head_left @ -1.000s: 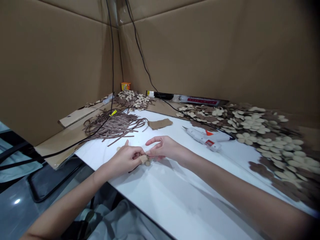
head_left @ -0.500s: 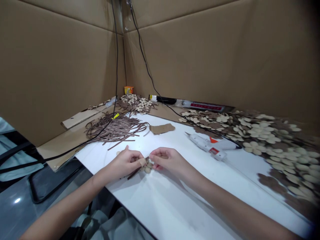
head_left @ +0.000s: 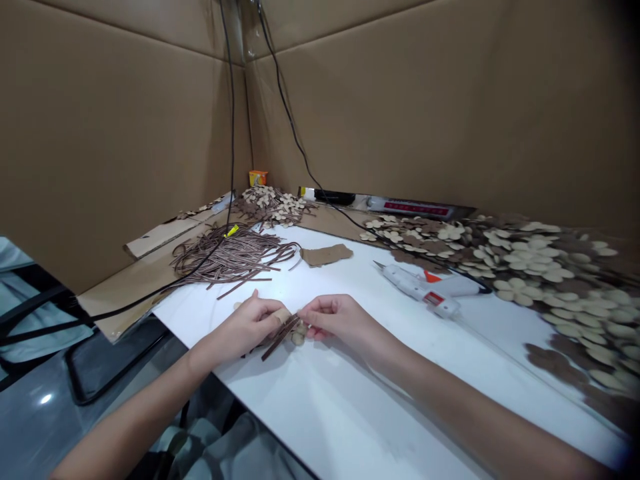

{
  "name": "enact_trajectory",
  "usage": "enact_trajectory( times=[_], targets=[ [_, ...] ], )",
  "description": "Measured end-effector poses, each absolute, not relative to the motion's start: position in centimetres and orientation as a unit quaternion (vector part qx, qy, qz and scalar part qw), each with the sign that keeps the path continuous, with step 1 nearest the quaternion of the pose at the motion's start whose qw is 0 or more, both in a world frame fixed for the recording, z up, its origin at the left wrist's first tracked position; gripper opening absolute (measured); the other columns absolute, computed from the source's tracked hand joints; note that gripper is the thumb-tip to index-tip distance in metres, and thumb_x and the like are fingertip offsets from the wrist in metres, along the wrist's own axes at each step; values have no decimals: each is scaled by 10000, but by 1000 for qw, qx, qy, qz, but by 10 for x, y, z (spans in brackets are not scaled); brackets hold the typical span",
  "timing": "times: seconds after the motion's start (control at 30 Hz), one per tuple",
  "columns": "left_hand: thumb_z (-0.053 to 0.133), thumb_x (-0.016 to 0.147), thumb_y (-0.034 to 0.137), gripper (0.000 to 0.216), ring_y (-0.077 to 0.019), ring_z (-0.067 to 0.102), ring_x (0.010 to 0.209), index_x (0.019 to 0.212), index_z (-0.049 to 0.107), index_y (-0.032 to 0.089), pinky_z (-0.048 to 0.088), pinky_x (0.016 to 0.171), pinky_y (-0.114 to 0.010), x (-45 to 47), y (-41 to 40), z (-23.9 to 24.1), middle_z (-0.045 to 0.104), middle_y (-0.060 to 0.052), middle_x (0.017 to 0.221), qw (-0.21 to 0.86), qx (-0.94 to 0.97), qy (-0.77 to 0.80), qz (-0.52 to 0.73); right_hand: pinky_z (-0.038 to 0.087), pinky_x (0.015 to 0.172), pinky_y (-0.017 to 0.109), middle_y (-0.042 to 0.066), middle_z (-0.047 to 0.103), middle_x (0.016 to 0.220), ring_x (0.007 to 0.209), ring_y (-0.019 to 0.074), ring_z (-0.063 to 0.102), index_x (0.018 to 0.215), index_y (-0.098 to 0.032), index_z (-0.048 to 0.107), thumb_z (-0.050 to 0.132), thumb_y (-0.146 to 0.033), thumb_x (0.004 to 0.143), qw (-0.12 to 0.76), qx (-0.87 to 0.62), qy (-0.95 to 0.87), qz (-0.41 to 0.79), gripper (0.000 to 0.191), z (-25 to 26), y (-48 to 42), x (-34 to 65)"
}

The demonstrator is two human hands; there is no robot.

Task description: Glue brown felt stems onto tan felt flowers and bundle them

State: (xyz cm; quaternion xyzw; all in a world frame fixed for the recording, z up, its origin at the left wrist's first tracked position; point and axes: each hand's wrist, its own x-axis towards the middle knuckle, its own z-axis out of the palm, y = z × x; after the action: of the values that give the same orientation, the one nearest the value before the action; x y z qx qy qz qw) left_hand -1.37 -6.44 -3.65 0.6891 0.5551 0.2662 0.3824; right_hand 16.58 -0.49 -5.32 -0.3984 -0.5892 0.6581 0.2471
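Firstly, left hand: fingers curled and closed together on the dark brown strips, clamping them near their upper end. A tan patch sits on one finger; whether it is a plaster or a scrap of felt cannot be determined.

Right hand: fingers curved, tips directly beside the upper end of the strips, at their 3 o'clock. Whether they pinch the strips or only sit close cannot be determined.

Strip position: between the hands, nearer the left hand and held just above the white board.

Strip long axis: runs from 7 o'clock to 1 o'clock. The free lower end projects toward 7 o'clock, below the left hand; the upper end points toward the right fingertips.

Flower cut-out: a tan flower-shaped cut-out lies on the board at 5 o'clock from the upper end of the strips, under the gap between the hands.

Strip pile: a loose heap of brown strips lies at 11 o'clock from the left hand, apart from both hands.

Glue gun: a white hot glue gun lies on its side at 2 o'clock from the right hand, nozzle toward 10 o'clock, untouched.

Cut-out pile: heaped tan and brown cut-outs lie beyond the glue gun, at 2 o'clock.
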Motion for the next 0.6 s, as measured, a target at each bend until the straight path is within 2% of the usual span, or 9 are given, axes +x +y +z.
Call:
enact_trajectory(
  times=[0.3, 0.37, 0.43, 0.53, 0.6],
  targets=[
    [376, 869, 432, 368, -108, 506, 603, 719, 577, 163, 424, 878, -312, -14, -61, -39, 555, 32, 629, 345, 714, 551, 259, 383, 510, 198, -3, 611, 557, 511, 75, 523, 654, -132, 644, 736, -393, 632, 244, -390, -589, 665, 278, -58, -6, 166],
    [370, 878, 433, 363, -104, 510, 613, 724, 571, 172, 354, 974, -342, -14, -61, -39, 561, 42, 648, 334, 723, 549, 254, 373, 505, 198, -5, 605, 554, 510, 74, 515, 656, -130, 643, 734, -391, 633, 246, -386, -589, 666, 277, -58, -7, 165],
    [366, 887, 425, 351, -97, 515, 616, 739, 571, 182, 230, 1064, -374, -13, -63, -37, 565, 56, 651, 315, 734, 551, 240, 359, 496, 199, -9, 595, 540, 504, 74, 504, 653, -130, 642, 734, -394, 629, 249, -383, -589, 666, 281, -57, -7, 165],
    [343, 904, 407, 340, -95, 527, 622, 751, 559, 193, 68, 1109, -396, -12, -65, -35, 568, 68, 635, 292, 751, 551, 219, 338, 484, 203, -17, 576, 520, 491, 71, 478, 644, -133, 640, 726, -408, 630, 255, -379, -590, 666, 288, -58, -7, 165],
    [314, 915, 401, 358, -96, 525, 615, 718, 527, 192, 32, 1111, -390, -11, -66, -34, 559, 70, 618, 285, 760, 545, 212, 330, 478, 206, -15, 575, 519, 489, 74, 471, 642, -134, 640, 721, -408, 631, 257, -380, -591, 664, 286, -59, -7, 165]
  ],
)
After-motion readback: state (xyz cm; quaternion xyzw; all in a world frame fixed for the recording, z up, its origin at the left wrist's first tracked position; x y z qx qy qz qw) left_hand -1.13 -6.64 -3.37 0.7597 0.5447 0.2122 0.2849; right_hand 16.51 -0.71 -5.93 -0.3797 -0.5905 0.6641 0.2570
